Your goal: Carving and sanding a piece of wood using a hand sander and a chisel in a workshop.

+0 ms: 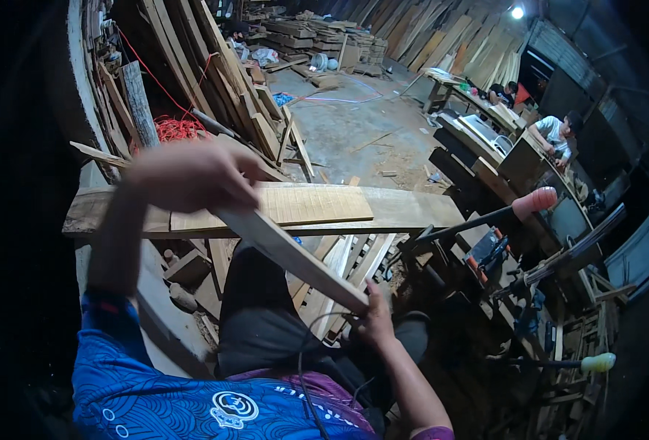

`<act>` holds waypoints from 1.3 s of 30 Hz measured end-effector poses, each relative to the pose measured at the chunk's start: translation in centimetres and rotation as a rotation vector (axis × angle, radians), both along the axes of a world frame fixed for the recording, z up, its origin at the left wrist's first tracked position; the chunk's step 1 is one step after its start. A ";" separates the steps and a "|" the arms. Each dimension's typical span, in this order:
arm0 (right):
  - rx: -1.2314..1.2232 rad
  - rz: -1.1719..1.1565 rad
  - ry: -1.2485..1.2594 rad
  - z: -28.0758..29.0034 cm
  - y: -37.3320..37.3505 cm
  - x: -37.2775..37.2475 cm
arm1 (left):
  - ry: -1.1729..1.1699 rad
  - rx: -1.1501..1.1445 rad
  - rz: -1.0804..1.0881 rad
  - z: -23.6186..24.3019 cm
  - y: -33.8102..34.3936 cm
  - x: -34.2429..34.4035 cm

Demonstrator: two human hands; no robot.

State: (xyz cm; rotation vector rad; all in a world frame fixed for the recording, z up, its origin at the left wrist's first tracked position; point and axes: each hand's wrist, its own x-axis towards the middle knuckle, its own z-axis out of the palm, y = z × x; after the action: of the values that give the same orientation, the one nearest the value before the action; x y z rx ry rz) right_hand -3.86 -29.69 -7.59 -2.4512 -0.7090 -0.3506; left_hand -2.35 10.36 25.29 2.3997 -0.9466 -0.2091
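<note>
Wooden slat [291, 257], narrow and pale, held at both ends, running diagonally from upper left down to lower right over the person's lap. Left hand [192, 176] clamped around the upper end, blurred, raised above the wide plank [405, 209] that lies across like a workbench. Right hand [374, 317] gripping the lower end, thumb up along the edge, fingers wrapped under. Hands well apart, one at each end of the slat.

The slat's upper end sits just over the front edge of the wide plank, near its left half; a shorter pale board [317, 202] rests flat on that plank just beside the left hand. A black cable [306, 367] loops up toward the right hand.

Step in hand looks like checking or positioning the slat, probably sighting along it or bringing it onto the plank. Next move likely calls for lowering it flat and keeping both ends level, left-hand grip steady.

Round about: offcuts under the plank, red cord [178, 128] by the leaning boards at left, a red-handled tool [533, 202] at right, another person [555, 136] at a far bench.
</note>
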 end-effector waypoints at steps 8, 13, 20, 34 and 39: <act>-0.035 0.109 -0.293 7.9 3.2 2.5 | -0.073 -0.041 0.193 5.4 16.0 -3.2; -0.133 0.197 -0.259 12.7 4.5 5.6 | 0.192 -0.069 0.743 0.0 23.7 -3.5; -0.196 0.159 -0.237 18.0 6.5 12.2 | 0.274 -0.499 0.868 -10.1 29.3 -4.7; -0.072 0.386 0.257 13.1 12.9 20.9 | 0.349 -0.491 1.031 -13.8 32.9 -5.2; 0.068 0.360 0.418 12.0 13.0 21.7 | 0.289 -0.509 1.127 -14.4 32.5 -5.9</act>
State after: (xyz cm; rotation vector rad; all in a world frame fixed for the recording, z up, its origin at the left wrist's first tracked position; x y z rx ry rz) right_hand 17.82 -16.72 4.42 -2.1726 -0.9067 0.2648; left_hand -8.27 42.83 10.87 1.9840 0.4908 0.1070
